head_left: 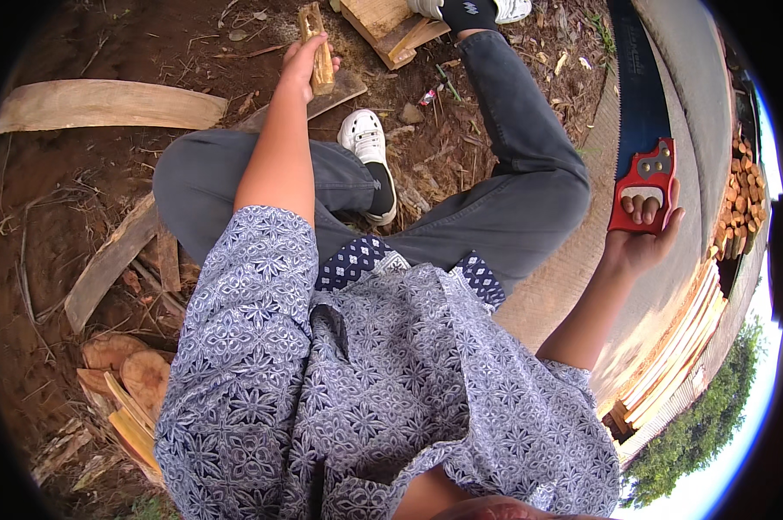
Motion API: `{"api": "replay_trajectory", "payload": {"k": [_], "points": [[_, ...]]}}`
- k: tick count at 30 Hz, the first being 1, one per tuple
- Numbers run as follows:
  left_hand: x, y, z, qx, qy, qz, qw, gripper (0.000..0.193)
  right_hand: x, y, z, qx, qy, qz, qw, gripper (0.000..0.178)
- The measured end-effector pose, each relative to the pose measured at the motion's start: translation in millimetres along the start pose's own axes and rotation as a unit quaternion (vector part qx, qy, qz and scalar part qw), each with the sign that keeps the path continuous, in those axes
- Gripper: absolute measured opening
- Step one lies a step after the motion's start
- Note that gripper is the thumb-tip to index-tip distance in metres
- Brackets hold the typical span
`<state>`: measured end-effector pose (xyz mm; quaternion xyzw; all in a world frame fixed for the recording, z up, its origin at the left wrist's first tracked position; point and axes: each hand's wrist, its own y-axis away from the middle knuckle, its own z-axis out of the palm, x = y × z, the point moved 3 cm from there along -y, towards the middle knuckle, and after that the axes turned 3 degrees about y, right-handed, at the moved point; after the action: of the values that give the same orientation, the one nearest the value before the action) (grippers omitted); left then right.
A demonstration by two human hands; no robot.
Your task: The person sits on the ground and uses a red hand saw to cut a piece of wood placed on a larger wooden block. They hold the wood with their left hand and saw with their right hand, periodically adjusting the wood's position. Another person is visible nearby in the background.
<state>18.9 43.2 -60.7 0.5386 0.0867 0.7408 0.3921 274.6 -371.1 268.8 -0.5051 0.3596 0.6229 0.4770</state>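
Observation:
My left hand (pixel 299 68) is closed round a short, rough stick of split wood (pixel 324 76), held upright above the ground at the top of the view. Off to the right, my right hand (pixel 639 250) grips a handsaw (pixel 643 104) by its red handle, fingers through the opening. The saw's wide dark blade points away from me, its toothed edge facing left, and it is well apart from the wood. Below the stick, a flat board (pixel 344 94) lies on the soil. Close by, a thick wooden block (pixel 376 33) rests beside my far foot.
A curved plank (pixel 110 106) lies at the left, with another board (pixel 110 260) nearer me. Cut log pieces (pixel 144 377) sit at lower left. Stacked firewood (pixel 741 199) and long timber strips (pixel 675 347) are on the right. My white clog (pixel 365 134) stands between my bent legs.

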Motion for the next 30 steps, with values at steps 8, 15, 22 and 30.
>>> {"api": "replay_trajectory", "payload": {"k": [8, 15, 22, 30], "points": [[134, 85, 19, -0.164, 0.159, 0.144, 0.963, 0.050, -43, 2, -11, 0.042, -0.060, -0.050, 0.996, 0.051], [167, 225, -7, -0.204, 0.247, 0.188, 0.928, 0.074, -68, 19, -35, 0.005, -0.077, -0.081, 0.994, 0.051], [148, 286, -5, -0.286, 0.347, 0.165, 0.878, 0.083, -127, 36, -32, -0.080, -0.063, -0.139, 0.985, 0.048], [156, 325, -38, -0.111, 0.206, 0.217, 0.948, 0.064, -142, -30, 43, -0.235, 0.030, -0.121, 0.964, 0.058]]}}
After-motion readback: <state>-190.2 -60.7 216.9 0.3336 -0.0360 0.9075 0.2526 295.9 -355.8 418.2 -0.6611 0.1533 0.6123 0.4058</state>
